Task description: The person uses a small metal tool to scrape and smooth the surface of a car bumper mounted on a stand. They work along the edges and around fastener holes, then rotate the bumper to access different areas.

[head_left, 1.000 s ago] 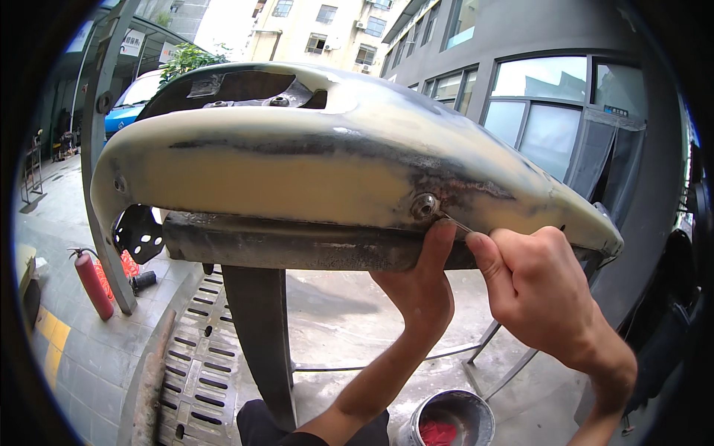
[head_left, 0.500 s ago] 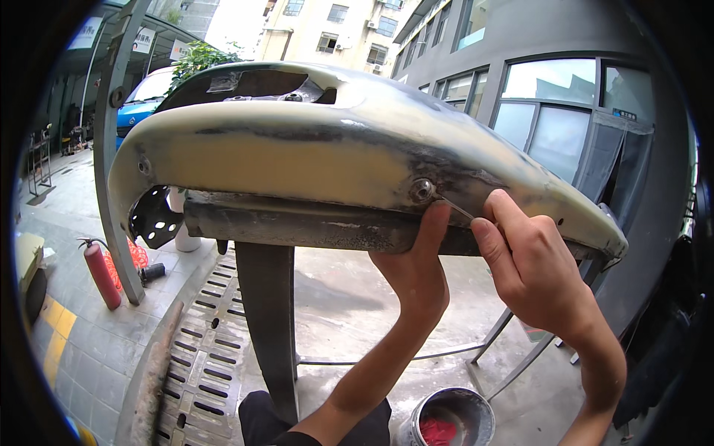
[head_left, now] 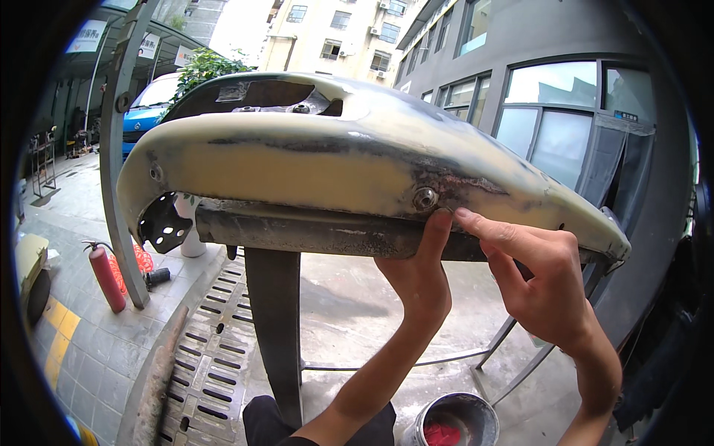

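A large curved vehicle body panel (head_left: 297,167), patched with beige filler and dark sanded areas, spans the view at chest height. Near its lower edge, right of centre, sits a round metal fitting (head_left: 425,198). My left hand (head_left: 418,279) grips the lower edge from below, its thumb on the front face just under the fitting and its other fingers hidden behind. Right of the fitting, my right hand (head_left: 547,279) reaches its index fingertip to the panel, close to the left thumb. Its other fingers are curled, and whatever they hold is hidden.
A dark metal stand (head_left: 275,320) supports the panel. On the floor below is a bucket (head_left: 487,416) with a red cloth (head_left: 442,434) inside. A fire extinguisher (head_left: 106,279) stands by a post (head_left: 115,171) at left, near a drain grate (head_left: 212,349).
My right index finger has extended left toward the fitting. The thin metal rod that showed between my right fingers and the fitting is out of sight. My left hand keeps its hold.
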A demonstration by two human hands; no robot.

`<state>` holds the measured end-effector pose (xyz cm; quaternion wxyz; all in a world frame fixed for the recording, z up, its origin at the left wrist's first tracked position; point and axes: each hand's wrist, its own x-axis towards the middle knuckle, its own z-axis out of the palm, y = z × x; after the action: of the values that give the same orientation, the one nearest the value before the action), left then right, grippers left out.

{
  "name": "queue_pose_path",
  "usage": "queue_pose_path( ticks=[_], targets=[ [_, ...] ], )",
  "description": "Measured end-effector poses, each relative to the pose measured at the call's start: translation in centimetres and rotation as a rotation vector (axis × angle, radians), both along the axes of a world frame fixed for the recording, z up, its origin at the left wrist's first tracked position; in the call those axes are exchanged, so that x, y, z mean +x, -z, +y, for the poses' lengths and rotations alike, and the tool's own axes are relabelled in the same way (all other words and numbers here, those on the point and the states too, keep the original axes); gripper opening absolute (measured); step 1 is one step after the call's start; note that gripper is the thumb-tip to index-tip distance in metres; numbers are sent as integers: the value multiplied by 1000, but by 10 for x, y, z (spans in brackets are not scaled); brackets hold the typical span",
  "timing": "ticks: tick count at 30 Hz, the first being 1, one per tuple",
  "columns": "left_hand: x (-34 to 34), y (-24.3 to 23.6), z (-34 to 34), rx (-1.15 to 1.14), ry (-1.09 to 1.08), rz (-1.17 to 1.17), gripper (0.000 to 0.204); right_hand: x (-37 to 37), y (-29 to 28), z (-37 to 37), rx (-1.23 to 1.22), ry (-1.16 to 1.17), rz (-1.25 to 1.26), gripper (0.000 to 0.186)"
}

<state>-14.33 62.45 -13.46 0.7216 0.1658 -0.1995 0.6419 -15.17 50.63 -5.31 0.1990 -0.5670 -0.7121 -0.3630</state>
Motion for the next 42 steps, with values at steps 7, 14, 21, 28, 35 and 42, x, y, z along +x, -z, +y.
queue_pose_path(
  ticks=[7, 14, 21, 28, 35, 42],
  targets=[
    [4, 0, -3, -4, 31, -65, 46, -7, -2, -4, 1, 71, 109, 32],
    [6, 5, 2, 46, -12, -20, 46, -4, 1, 4, 24, 22, 127, 28],
    [5, 5, 3, 31, 18, -48, 52, 2, -3, -9, 58, 48, 145, 30],
    [8, 7, 6, 15, 66, -115, 59, 3, -6, -8, 39, 55, 160, 29],
    [17, 29, 26, 210, 133, -71, 60, 6, -5, -5, 37, 12, 142, 26],
    [-14, 15, 38, 163, 175, -237, 54, 2, -7, -3, -30, 53, 317, 23]
  ],
)
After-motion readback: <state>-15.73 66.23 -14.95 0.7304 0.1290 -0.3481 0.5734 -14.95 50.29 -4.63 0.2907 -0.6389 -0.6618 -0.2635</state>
